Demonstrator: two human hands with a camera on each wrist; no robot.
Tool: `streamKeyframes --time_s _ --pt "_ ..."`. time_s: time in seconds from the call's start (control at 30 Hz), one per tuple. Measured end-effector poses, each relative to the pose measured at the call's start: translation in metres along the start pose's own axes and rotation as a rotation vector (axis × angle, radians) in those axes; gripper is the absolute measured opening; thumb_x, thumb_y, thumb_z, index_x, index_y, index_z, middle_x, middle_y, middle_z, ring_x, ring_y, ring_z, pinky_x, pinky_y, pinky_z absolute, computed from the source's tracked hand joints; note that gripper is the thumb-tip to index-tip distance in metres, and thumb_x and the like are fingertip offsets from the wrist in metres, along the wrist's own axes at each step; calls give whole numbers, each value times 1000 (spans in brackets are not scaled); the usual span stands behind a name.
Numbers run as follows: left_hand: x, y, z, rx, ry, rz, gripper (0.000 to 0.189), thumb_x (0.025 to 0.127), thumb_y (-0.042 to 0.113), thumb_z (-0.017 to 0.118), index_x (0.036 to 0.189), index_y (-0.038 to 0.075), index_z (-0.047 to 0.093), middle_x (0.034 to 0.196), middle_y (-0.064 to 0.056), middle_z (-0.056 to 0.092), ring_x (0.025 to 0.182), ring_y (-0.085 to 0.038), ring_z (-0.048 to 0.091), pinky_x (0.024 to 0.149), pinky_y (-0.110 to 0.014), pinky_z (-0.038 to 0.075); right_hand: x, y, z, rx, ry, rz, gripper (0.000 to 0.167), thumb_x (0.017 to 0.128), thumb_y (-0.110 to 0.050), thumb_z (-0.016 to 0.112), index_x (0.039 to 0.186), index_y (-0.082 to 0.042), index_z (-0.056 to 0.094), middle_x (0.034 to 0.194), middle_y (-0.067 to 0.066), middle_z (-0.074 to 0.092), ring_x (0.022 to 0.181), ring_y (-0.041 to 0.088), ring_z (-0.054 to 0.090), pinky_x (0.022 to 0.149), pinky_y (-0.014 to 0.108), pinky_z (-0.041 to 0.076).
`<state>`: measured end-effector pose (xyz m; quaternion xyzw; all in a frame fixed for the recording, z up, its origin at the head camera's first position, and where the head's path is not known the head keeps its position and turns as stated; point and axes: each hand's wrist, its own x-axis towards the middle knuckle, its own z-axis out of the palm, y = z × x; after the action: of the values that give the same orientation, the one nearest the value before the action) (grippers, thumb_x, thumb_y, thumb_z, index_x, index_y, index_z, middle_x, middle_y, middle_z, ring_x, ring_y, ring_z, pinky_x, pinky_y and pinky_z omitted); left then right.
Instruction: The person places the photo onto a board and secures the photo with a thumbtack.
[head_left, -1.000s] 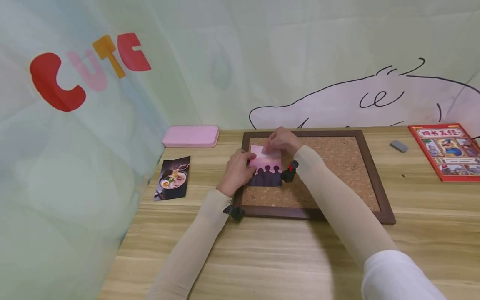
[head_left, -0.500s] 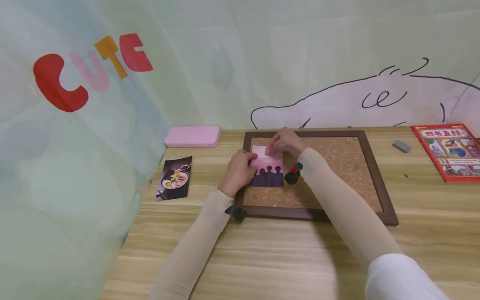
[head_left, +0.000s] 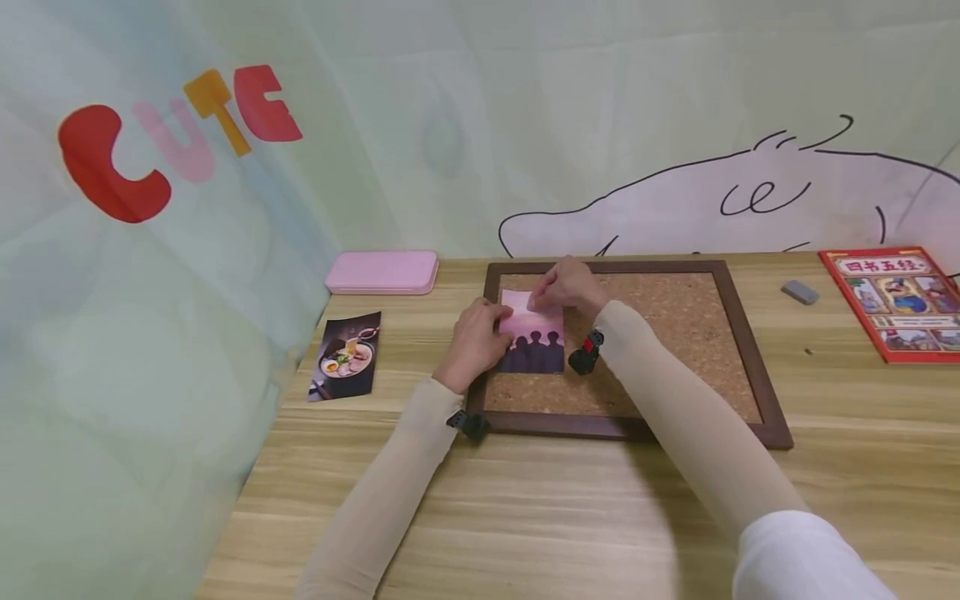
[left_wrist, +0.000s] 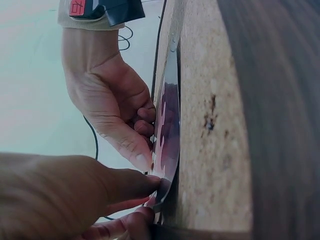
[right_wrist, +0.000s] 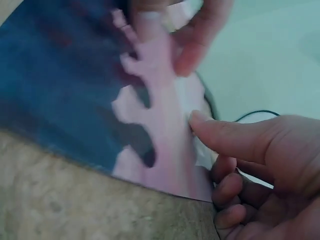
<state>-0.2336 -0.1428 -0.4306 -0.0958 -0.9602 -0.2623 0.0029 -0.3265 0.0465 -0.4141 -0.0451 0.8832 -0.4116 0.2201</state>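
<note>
A photo (head_left: 532,354) with dark silhouettes against a pink sky lies over the left part of a cork board (head_left: 667,333) with a brown frame. My left hand (head_left: 474,337) pinches its left edge, thumb on the printed face; in the left wrist view the photo (left_wrist: 169,130) bows slightly off the cork. My right hand (head_left: 572,285) is at its upper right, the thumb (right_wrist: 225,135) touching the pink part and the other fingers curled by the edge. I cannot tell whether something small sits between the right thumb and forefinger.
Left of the board lies a second photo (head_left: 347,358) of a noodle bowl, with a pink case (head_left: 382,273) behind it. A grey eraser (head_left: 799,292) and a red book (head_left: 900,304) lie on the wooden table (head_left: 525,517) to the right. Printed cloth hangs behind.
The right wrist has shifted slightly down and right while its fingertips stay over the photo's top part. The left hand and the photo keep their places.
</note>
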Motion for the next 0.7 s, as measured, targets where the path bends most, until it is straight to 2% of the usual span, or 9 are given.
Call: streamKeyframes --time_s 0.13,0.3,0.4,0.57,0.7 --pt "-1 1 -1 -10 -1 -6 36 98 10 74 132 -1 73 122 -21 70 116 -36 63 105 -49 51 0 2 -3 10 -1 -3 17 98 -21 78 108 -7 83 133 13 69 119 28 54 107 44 43" --pt "-1 2 0 -14 0 -12 36 98 10 74 132 0 73 121 -20 69 115 -35 62 103 -48 52 -1 2 -1 -1 48 -14 17 94 -22 82 98 -8 75 107 8 65 103 24 54 87 35 42" --pt "-1 2 0 -16 6 -5 35 97 8 74 131 -1 74 121 -21 69 115 -36 63 104 -49 52 -1 0 2 -36 82 -25 18 91 -20 85 92 -8 72 98 4 63 96 22 54 80 33 42" --pt "-2 3 0 -12 7 7 35 95 6 74 129 -2 74 119 -22 69 114 -37 63 102 -50 53 -1 -2 6 -41 87 -20 18 90 -17 86 91 -9 69 98 4 61 95 22 54 79 33 44" --pt "-3 3 -2 2 8 7 35 96 6 74 130 -2 74 118 -21 70 112 -36 63 101 -49 53 -1 3 6 -34 80 -70 19 92 -20 84 93 -9 68 99 6 63 94 23 55 79 33 43"
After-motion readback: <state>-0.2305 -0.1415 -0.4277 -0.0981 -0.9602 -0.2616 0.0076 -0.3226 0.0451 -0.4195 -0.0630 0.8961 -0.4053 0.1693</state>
